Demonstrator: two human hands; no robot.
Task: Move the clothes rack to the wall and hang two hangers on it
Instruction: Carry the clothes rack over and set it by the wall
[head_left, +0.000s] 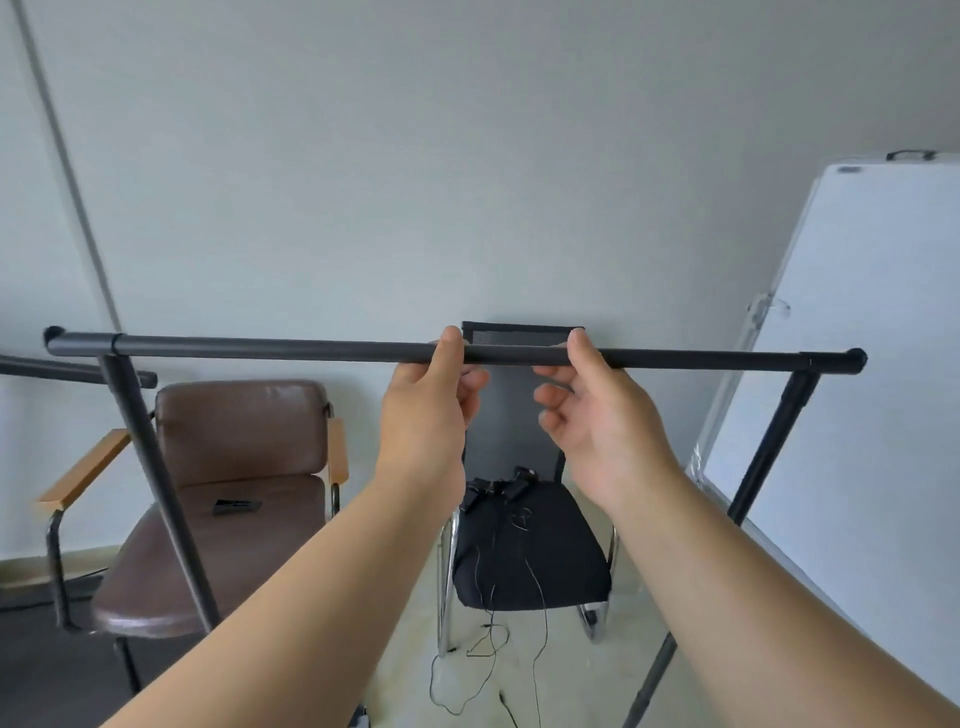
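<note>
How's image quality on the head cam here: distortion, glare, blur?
Head view: wide-angle bending, the rack's top bar bows slightly and the wall seam leans; soft even light, no hard shadows; mild sheen on the brown chair and a washed-out whiteboard; left hand and right hand reasonably sharp, edges softer.

One head-worn view is given, aimed forward and slightly down; the rack bar (311, 349) is seen close, the wall (415, 156) just beyond it.

Pale floor (395, 670) bears two chairs, rack legs, loose cables (483, 670).
</note>
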